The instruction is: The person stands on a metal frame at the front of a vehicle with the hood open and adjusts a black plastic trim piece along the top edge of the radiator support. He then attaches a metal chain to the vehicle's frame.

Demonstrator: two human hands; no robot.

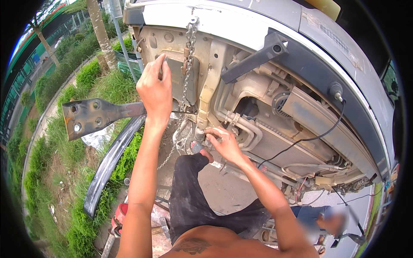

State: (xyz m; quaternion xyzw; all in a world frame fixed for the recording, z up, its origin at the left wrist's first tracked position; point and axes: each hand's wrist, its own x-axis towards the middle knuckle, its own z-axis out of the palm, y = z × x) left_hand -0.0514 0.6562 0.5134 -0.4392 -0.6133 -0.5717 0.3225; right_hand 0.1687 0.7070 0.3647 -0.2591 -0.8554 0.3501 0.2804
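Observation:
My left hand [155, 88] is raised in front of the vehicle's stripped front, its fingers curled closed. A dark bit shows between thumb and forefinger, but I cannot make out what it is. Just right of it hangs a steel chain [188, 69] from the white body edge. Behind my left wrist, a rusty steel bracket [92, 115] with bolt holes sticks out to the left. Lower down, my right hand [224, 145] has its fingers bent against a short metal cylinder [199, 134] beneath a tan frame rail [209, 84]. Part of that grip is hidden.
A dark arm-like bracket [254, 58] juts from the bumper area. A black cable [307, 138] droops past the radiator [282, 144]. A long dark curved strip [112, 165] leans over the grass at left. Another person [318, 219] is low at the right. A red object [120, 215] lies lower left.

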